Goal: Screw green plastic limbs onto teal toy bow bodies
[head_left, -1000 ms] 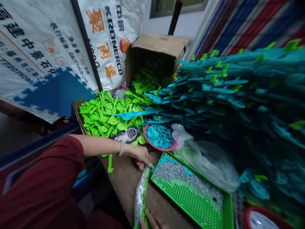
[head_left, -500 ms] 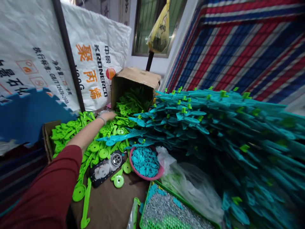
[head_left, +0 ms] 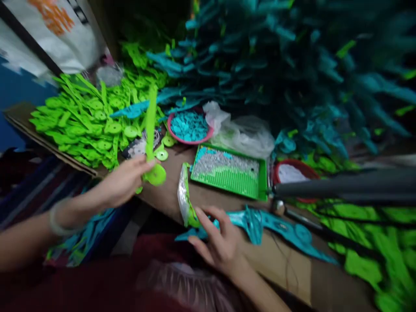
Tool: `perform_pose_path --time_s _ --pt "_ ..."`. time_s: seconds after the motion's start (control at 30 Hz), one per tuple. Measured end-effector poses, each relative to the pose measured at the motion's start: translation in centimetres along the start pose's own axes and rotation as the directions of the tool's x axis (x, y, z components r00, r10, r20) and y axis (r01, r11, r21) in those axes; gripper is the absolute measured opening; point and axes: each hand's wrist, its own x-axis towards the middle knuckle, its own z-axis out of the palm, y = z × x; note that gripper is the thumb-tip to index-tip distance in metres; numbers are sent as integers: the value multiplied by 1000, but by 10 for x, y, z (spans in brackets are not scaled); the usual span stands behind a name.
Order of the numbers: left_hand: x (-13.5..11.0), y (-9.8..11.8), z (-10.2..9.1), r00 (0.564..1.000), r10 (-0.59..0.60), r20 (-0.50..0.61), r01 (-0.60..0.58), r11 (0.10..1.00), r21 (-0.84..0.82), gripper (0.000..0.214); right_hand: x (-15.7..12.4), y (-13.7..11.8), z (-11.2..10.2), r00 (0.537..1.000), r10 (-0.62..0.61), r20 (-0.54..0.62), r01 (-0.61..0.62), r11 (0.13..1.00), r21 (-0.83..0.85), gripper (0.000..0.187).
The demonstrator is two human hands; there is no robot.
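My left hand (head_left: 125, 180) pinches a lime-green plastic part (head_left: 150, 119), a long strip with a round disc at its lower end, held upright above the table. My right hand (head_left: 222, 240) hovers at the near table edge with its fingers spread. Its fingertips are close to a green part with a silvery blade-like piece (head_left: 183, 195); whether they touch it I cannot tell. Beside and partly behind that hand lies a teal plastic piece (head_left: 282, 227). A phone (head_left: 139, 147) lies behind the held green part, partly hidden.
Loose green parts (head_left: 87, 117) heap at the left. A pink bowl (head_left: 211, 133) holds teal bits; a green tray (head_left: 227, 186) holds small metal pieces. Teal parts (head_left: 227, 65) pile high behind. A dark bar (head_left: 341, 186) juts in from the right, near a red bowl (head_left: 277, 173).
My left hand has come back from the green heap by the cardboard box, now with a green part in it. My right hand has come into view. The view has tilted down.
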Motion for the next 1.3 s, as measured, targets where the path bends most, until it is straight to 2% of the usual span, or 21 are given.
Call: perform_pose_path --time_s 0.03,0.07,0.13,0.23,0.33,0.43,0.5,0.6,0.73,0.93,1.2,1.3 --pt "-22 -9 29 997 -41 58 45 997 -61 36 7 -9 2 1000 -18 16 18 999 -28 66" --pt "-41 -16 54 989 -96 109 115 974 -193 33 12 -17 5 998 -36 51 39 997 -64 65" --pt "-63 -29 93 985 -133 105 160 938 -308 30 13 -29 12 989 -52 140 67 992 -106 59" --pt "-70 -37 121 990 -132 39 138 945 -296 28 1 -28 12 975 19 222 -1 997 -82 51" --pt "-67 -36 122 999 -12 47 23 974 -227 27 -11 -7 -6 958 112 265 -110 994 -23 46" --pt "-71 -42 113 994 101 -44 -105 988 -112 25 -14 15 -22 934 172 313 -204 976 74 39" --pt "-76 -54 110 993 69 -92 -69 998 4 22 -15 22 -22 910 173 376 -229 967 111 36" --pt "-77 -74 113 999 6 -48 -1 996 90 23 -18 23 -7 880 174 441 -232 969 81 35" --pt "-60 -84 118 998 66 16 -66 998 6 33 -21 21 13 857 190 479 -241 969 47 36" --pt "-34 -82 115 990 62 124 -55 997 -59 50 -16 21 8 811 202 549 -273 961 50 36" --pt "-30 -91 123 995 63 74 -54 992 -113 56 -15 24 5 794 238 559 -353 930 105 38" --pt "-30 -93 126 996 69 59 -60 990 -130 55 -16 25 6 790 247 561 -348 934 80 40"
